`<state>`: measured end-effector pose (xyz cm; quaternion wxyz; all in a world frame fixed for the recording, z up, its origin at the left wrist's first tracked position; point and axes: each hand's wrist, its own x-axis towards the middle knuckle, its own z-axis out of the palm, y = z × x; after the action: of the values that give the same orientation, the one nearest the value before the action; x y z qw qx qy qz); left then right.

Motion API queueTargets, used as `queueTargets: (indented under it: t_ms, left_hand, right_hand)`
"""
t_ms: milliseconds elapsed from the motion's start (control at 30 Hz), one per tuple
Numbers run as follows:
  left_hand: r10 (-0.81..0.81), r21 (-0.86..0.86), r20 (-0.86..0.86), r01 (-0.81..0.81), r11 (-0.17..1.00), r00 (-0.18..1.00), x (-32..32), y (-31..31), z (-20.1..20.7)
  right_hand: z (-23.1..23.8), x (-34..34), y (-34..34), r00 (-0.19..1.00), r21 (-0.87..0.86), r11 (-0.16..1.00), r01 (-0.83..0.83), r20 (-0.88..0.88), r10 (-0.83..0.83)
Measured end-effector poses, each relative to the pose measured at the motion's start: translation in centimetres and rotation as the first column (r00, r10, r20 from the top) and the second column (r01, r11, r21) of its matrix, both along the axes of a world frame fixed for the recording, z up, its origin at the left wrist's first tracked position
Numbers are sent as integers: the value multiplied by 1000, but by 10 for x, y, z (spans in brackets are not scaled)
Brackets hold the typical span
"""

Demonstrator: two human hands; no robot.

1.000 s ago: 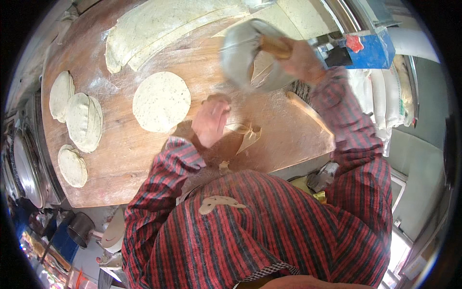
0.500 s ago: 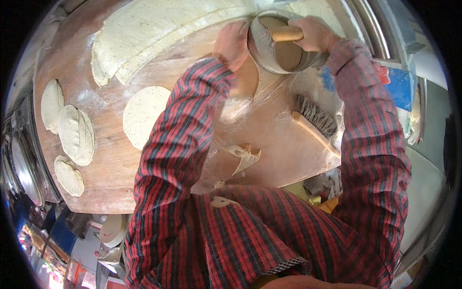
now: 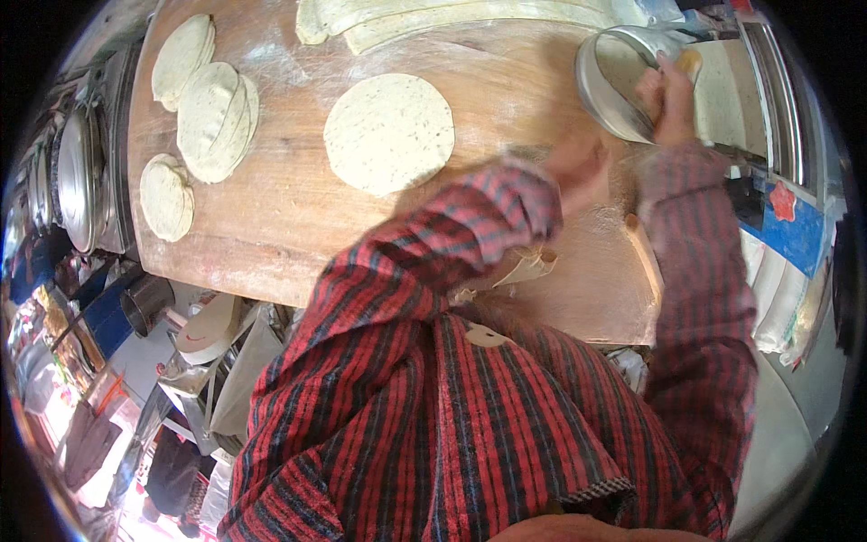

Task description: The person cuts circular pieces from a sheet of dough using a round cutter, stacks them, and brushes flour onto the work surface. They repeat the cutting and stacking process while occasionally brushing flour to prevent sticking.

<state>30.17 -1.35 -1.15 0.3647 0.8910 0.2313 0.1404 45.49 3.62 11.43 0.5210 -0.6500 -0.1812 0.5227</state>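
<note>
My right hand is closed around the wooden handle of a large round metal ring cutter, at the far right of the board. The ring appears tilted, with pale dough showing through its opening. My left hand is in the air nearer to me, apart from the ring; motion smears its fingers. A round flat dough disc, speckled green, lies left of it. Beneath my left wrist is a torn dough scrap. Beside my right forearm the wooden handle of a brush shows; its bristles are hidden.
Overlapping dough rounds lie on the left of the wooden board, with smaller ones nearer. A long rolled-out dough sheet stretches along the far edge. Metal trays stand beyond the left edge, a metal rail at the right.
My left hand has come off the side of the ring cutter and moved nearer to me. My right hand keeps hold of the handle. The whole view has shifted, bringing the dough disc toward the middle.
</note>
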Motion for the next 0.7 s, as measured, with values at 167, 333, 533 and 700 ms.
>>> queueTargets:
  t_ms: [167,333,533,700]
  left_hand:
    - [29,-106,-101,-40,994,994,-62,-71,39]
    - [590,370,39,-560,741,807,-236,34,43]
    - [835,18,-283,-868,497,472,-267,63,27]
    - [803,119,205,-829,547,560,-277,40,23]
  right_hand:
    - [8,-52,-22,975,165,967,196,-137,-175]
    - [58,2,-159,1000,88,996,1,-9,0]
    - [19,51,-213,963,-364,927,89,271,14]
    - [32,43,-162,-446,-98,963,-253,895,-26]
